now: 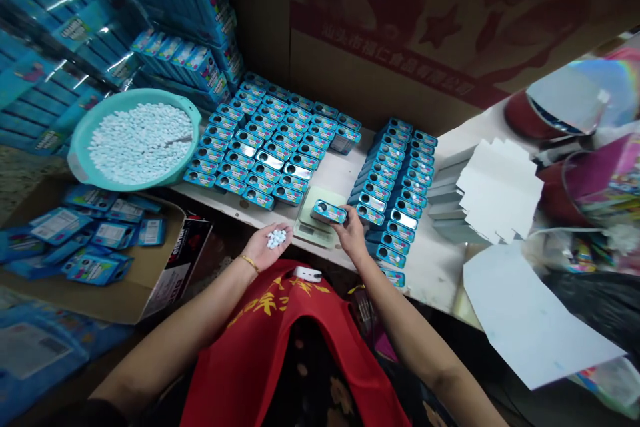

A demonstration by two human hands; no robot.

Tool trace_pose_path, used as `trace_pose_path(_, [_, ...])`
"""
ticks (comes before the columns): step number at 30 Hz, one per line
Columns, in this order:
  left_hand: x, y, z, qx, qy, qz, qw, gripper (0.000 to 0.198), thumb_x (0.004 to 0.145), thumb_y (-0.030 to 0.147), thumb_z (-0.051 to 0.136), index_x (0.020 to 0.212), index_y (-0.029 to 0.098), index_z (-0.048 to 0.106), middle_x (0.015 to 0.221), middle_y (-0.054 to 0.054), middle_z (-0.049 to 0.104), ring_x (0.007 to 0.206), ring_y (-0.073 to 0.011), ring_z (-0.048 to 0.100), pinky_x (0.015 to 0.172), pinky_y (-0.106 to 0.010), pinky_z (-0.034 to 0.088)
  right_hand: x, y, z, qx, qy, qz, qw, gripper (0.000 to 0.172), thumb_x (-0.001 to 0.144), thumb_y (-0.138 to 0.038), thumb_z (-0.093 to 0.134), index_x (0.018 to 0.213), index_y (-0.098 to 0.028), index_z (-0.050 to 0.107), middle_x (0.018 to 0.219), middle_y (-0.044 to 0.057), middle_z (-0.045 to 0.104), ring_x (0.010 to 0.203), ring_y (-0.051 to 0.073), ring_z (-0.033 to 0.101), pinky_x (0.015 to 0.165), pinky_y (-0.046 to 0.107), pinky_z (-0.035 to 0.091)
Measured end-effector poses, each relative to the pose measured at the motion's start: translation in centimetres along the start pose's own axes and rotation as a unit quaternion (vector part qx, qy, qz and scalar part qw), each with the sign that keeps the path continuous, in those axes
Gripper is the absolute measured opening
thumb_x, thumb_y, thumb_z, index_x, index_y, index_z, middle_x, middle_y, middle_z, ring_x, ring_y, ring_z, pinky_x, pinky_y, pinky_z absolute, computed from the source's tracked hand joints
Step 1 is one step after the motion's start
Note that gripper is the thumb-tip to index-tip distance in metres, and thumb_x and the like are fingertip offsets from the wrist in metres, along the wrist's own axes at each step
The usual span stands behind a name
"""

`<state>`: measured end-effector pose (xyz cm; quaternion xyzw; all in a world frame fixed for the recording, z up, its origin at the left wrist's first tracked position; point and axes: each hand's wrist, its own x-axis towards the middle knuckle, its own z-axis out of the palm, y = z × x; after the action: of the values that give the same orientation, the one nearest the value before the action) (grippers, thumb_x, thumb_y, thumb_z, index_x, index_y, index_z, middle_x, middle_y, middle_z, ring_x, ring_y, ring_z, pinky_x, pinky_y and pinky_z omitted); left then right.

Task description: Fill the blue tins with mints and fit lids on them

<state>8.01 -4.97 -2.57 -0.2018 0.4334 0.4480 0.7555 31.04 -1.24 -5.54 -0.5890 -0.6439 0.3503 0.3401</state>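
My left hand [260, 255] is palm up and cupped around a small heap of pale blue-white candies [277, 238]. With its thumb and fingers, my right hand [352, 235] grips the right end of a blue candy tin [328, 211]. That tin is over the plate of a small pale kitchen scale [314, 236]; I cannot tell whether it rests there. Left of the scale stand rows of similar blue tins [259, 197], many with a dark round opening on top. More tins [393, 253] stand in slanting rows to the right.
A turquoise basin [195, 117] of candies stands at the left. Below it, an open cardboard box [165, 260] holds loose blue packs. Stacked blue display boxes [185, 67] rise at the back left, beside a large brown carton [380, 40]. White folded cards [500, 190] lie at the right.
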Motion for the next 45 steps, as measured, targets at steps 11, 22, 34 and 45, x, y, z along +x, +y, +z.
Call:
trace_pose_path(11, [-2.7,-2.2,-1.0,0.073,-0.044,-0.094,0.992,0.016,0.080,0.014,0.043,0.079,0.008,0.058,0.068,-0.008,0.063,0.062,-0.0146,0.061,0.059,-0.027,0.051,-5.4,-10.6,1.7,-0.218,-0.273,-0.228,0.909,0.027,0.082,-0.024,0.047,0.108,-0.018,0.050,0.101,0.008,0.054,0.095,0.017,0.047,0.081,0.031,0.042])
trace_pose_path(22, [-3.3,-2.5,-2.3,0.071,-0.031,-0.126,0.989,0.016,0.081,0.012,0.042,0.074,0.008,0.056,0.065,-0.007,0.061,0.058,-0.0123,0.059,0.062,-0.026,0.050,-5.8,-10.5,2.7,-0.252,-0.353,-0.245,0.867,0.014,0.086,-0.021,0.041,0.092,-0.018,0.054,0.094,0.005,0.052,0.086,0.014,0.046,0.069,0.024,0.041])
trace_pose_path(34, [-2.0,-2.8,0.9,0.111,-0.104,-0.089,0.984,0.015,0.078,0.010,0.046,0.085,0.004,0.059,0.078,-0.010,0.064,0.073,-0.0153,0.061,0.072,-0.030,0.050,-4.4,-9.2,1.0,-0.140,-0.254,-0.202,0.935,0.017,0.081,-0.016,0.046,0.095,-0.016,0.055,0.095,0.007,0.054,0.088,0.016,0.049,0.077,0.027,0.043])
trace_pose_path(45, [-2.5,-1.6,-0.4,0.098,-0.046,-0.072,0.992,0.023,0.076,0.011,0.049,0.096,0.003,0.058,0.101,-0.018,0.062,0.103,-0.0263,0.053,0.084,-0.034,0.046,0.1,-6.1,-4.2,-0.021,-0.058,-0.067,0.996,0.015,0.074,-0.013,0.050,0.083,-0.019,0.060,0.078,0.001,0.055,0.065,0.010,0.051,0.059,0.022,0.043])
